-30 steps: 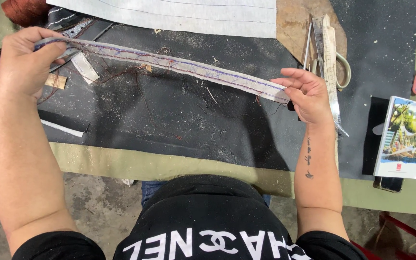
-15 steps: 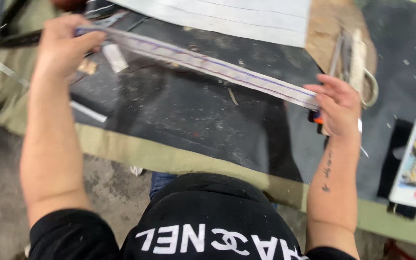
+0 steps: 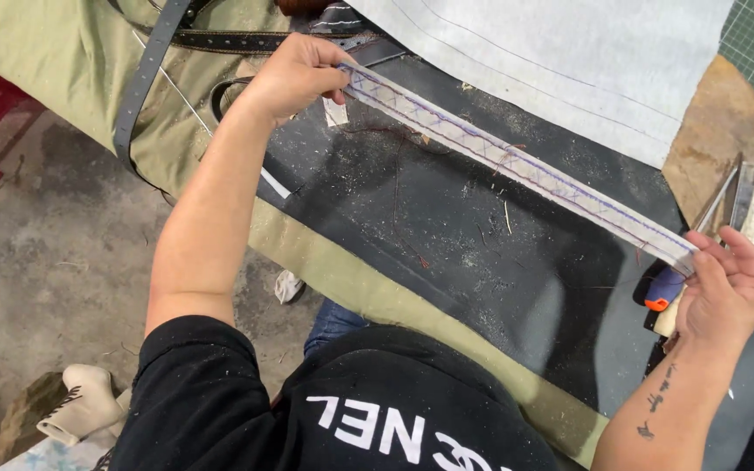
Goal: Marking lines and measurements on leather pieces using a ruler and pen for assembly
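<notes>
Left hand (image 3: 294,74) pinching one end of a stitched pale strap (image 3: 517,164), right hand (image 3: 726,292) gripping the other, stretched above the dark tabletop (image 3: 447,235)

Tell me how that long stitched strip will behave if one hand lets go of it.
The strip looks thin and flat, so it would probably flop down onto the black mat. It stays straight only because the left hand and right hand pull its ends. It seems light, pinched by fingertips alone.
</notes>
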